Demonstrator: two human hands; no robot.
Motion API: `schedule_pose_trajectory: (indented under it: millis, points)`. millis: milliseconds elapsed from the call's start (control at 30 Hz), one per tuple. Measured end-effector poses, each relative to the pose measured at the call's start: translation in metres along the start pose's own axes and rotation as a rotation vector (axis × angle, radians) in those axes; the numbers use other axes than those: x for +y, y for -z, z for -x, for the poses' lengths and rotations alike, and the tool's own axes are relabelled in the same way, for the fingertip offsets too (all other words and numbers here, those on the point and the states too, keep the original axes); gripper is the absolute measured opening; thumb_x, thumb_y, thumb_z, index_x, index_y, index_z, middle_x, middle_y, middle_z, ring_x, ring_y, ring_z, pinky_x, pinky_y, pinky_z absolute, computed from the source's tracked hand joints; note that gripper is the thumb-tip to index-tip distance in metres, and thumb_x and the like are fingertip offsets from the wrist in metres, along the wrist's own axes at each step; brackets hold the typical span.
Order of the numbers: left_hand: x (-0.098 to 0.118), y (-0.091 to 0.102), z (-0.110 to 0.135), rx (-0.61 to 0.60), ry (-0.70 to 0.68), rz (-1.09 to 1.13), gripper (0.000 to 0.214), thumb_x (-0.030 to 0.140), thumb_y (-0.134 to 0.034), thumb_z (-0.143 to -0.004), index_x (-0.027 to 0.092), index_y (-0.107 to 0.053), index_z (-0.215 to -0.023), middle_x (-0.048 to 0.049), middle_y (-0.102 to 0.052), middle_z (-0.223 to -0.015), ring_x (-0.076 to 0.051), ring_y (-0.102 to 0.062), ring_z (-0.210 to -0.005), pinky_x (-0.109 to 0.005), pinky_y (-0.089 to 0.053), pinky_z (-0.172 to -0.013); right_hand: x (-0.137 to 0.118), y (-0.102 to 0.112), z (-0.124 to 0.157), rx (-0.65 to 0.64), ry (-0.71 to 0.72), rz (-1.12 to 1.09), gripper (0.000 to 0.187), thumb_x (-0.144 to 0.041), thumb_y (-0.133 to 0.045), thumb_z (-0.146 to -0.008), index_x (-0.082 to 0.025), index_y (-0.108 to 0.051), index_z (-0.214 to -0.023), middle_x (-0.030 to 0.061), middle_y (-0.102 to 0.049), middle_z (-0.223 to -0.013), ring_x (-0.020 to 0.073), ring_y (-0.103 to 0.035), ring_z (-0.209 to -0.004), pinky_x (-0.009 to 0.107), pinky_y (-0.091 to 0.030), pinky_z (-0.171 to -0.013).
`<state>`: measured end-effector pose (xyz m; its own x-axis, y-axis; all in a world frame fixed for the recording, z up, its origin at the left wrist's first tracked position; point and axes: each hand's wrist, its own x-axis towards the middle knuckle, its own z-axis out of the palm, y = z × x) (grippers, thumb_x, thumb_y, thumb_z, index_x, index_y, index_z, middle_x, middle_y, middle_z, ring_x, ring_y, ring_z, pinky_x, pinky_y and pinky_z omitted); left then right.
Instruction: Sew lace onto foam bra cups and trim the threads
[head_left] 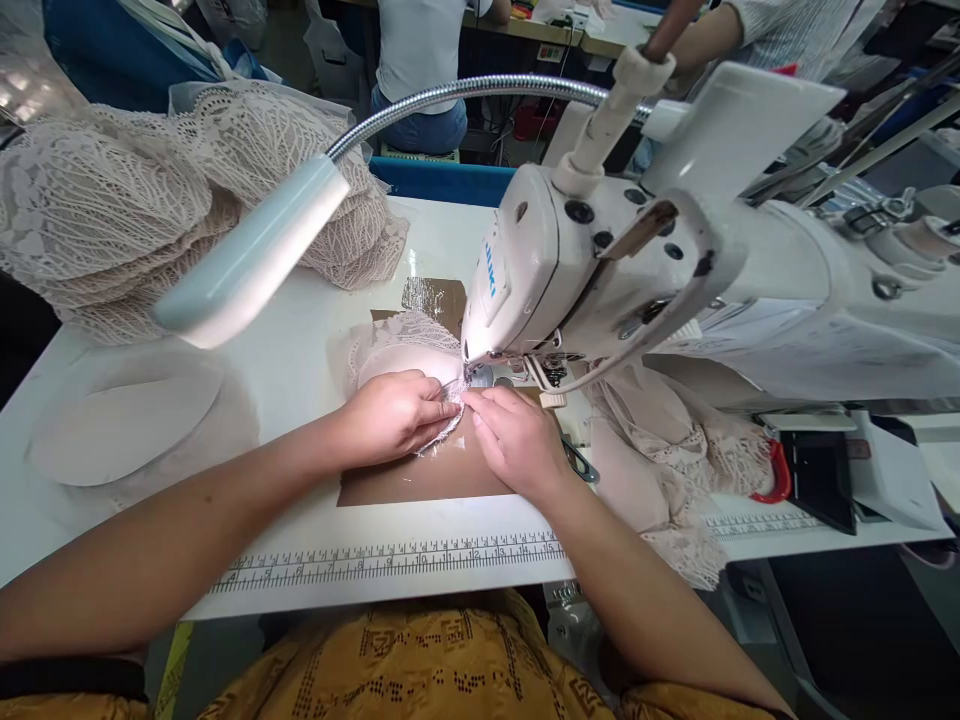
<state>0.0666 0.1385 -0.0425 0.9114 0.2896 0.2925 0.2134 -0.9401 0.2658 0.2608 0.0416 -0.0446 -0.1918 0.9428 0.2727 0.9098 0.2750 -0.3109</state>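
Note:
A pale lace-edged bra cup (397,352) lies under the head of a white sewing machine (517,260), its edge at the needle. My left hand (401,412) is closed, with thumb and fingers pinching the lace edge of the cup just left of the needle. Close by on the right, my right hand (517,437) pinches the same edge with thumb and forefinger. Beneath both hands is a brown taped sheet (405,480). Part of the cup is hidden behind my left hand and the machine head.
Stacked lace pieces (112,210) fill the back left. Pale oval pads (127,430) lie at left; more lace cups (645,460) at right. A lamp (255,250) arches overhead. A printed ruler (420,557) runs along the front edge. Snips (579,462) lie beside my right wrist.

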Motion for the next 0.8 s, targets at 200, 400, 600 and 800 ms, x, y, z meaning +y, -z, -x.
schedule_pose_trajectory:
  millis: [200,400,600,800]
  points:
    - [0.006,-0.003,-0.002,0.007,0.001,-0.048,0.035,0.032,-0.042,-0.100,0.016,-0.073,-0.105,-0.0059,-0.063,-0.075,-0.018,-0.057,-0.068,-0.029,-0.041,-0.060,-0.005,-0.001,-0.003,-0.115,0.006,0.223,0.038,-0.012,-0.042,-0.090,-0.015,-0.067,-0.119,0.0085,-0.067,-0.090,0.0194,-0.056,-0.071,0.031,-0.042,-0.065]
    - [0.011,-0.004,-0.003,0.016,-0.002,-0.088,0.034,0.030,-0.041,-0.099,0.015,-0.072,-0.104,-0.0068,-0.065,-0.077,-0.019,-0.058,-0.070,-0.031,-0.042,-0.060,-0.008,0.000,-0.002,-0.130,-0.030,0.265,0.038,-0.012,-0.043,-0.090,-0.018,-0.068,-0.118,0.0080,-0.068,-0.094,0.0199,-0.056,-0.074,0.032,-0.040,-0.069]
    - [0.014,-0.006,-0.004,0.004,0.012,-0.136,0.035,0.030,-0.041,-0.099,0.012,-0.070,-0.105,-0.0091,-0.066,-0.081,-0.021,-0.058,-0.070,-0.033,-0.045,-0.061,-0.007,-0.002,-0.003,-0.114,-0.049,0.253,0.036,-0.011,-0.044,-0.089,-0.017,-0.068,-0.116,0.0096,-0.069,-0.098,0.0227,-0.058,-0.082,0.033,-0.040,-0.071]
    - [0.016,-0.008,-0.009,-0.032,0.066,-0.194,0.037,0.031,-0.038,-0.099,0.010,-0.067,-0.110,-0.0091,-0.063,-0.078,-0.021,-0.057,-0.069,-0.034,-0.045,-0.061,-0.004,-0.004,-0.004,-0.091,-0.064,0.253,0.039,-0.013,-0.044,-0.090,-0.015,-0.066,-0.122,0.0118,-0.069,-0.097,0.0254,-0.057,-0.085,0.035,-0.041,-0.072]
